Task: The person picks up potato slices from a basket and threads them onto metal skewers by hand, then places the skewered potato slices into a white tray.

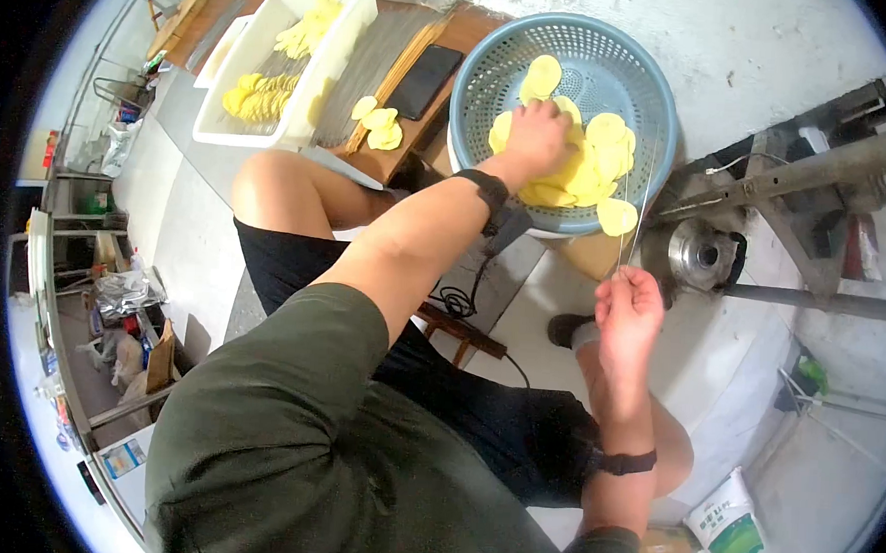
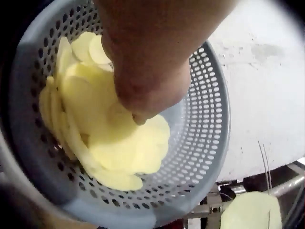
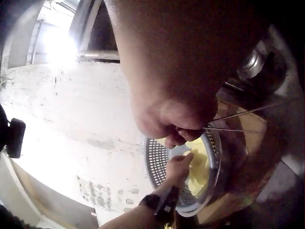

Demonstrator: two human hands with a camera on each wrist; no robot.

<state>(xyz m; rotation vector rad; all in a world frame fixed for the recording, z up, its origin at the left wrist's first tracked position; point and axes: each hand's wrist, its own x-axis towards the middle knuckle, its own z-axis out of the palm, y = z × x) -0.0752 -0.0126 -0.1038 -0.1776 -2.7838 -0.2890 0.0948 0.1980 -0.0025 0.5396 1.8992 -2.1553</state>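
In the head view the left hand (image 1: 538, 141) is down in a blue-grey perforated basket (image 1: 464, 107), its fingers touching a pile of thin round yellow slices (image 1: 594, 169). The left wrist view shows that hand (image 2: 150, 81) bent over the slices (image 2: 124, 143); whether it grips one cannot be told. To the right of the basket, the right hand (image 1: 630, 311) pinches two thin metal skewers (image 1: 648, 192) at their lower ends. One yellow slice (image 1: 617, 218) is on the skewers near the basket rim. The right wrist view shows the pinching right hand (image 3: 174, 114).
A white tray (image 1: 314, 100) holding rows of slices stands at the upper left. Beside it are skewers, a dark phone (image 1: 423, 82) and a few loose slices (image 1: 381, 128) on a wooden board. A metal kettle (image 1: 703, 254) and a metal frame (image 1: 799, 170) stand at the right.
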